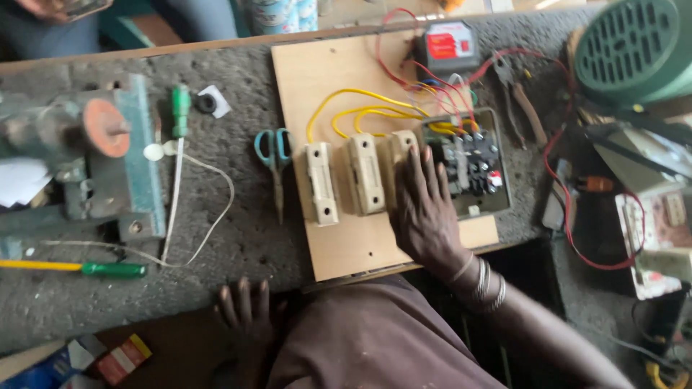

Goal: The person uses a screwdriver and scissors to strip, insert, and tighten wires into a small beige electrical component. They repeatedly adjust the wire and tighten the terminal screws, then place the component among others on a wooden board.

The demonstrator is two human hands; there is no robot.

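Observation:
My right hand [425,209] lies flat, fingers spread, on a light wooden board [331,79], covering the rightmost of three cream fuse holders [322,184]. Its fingertips touch the edge of an open grey switch box [472,162] full of terminals. Yellow wires [360,101] arc from the fuse holders to that box, and red wires [404,68] run to a dark box with a red label [448,47]. My left hand [245,310] rests with loose fingers on my lap below the bench edge, holding nothing.
Teal-handled scissors [274,155] lie left of the board. A green screwdriver [179,115], a white cord [209,216], another screwdriver [86,268] and a bench vise [101,151] sit left. Pliers [522,101], a green fan housing [634,47] and cluttered electrical parts stand right.

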